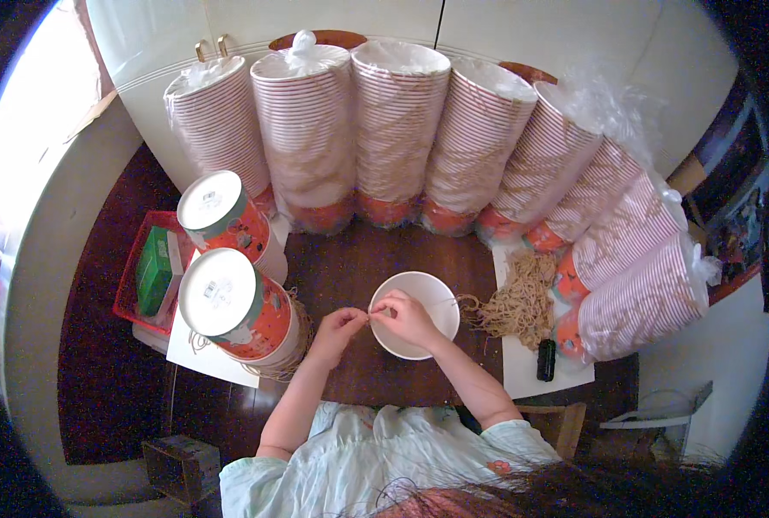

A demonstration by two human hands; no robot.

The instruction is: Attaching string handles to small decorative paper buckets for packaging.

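The left hand (pixel 340 326) and the right hand (pixel 404 316) met over a white paper bowl (pixel 416 314) on the dark desk (pixel 350 259). Both hands had their fingers pinched together on a thin string (pixel 370 314) between them, just above the bowl's rim. A pile of tan strings (pixel 518 302) lay to the right of the bowl on a white sheet (pixel 523 367). Two stacks of orange bowls (pixel 233 302) stood to the left
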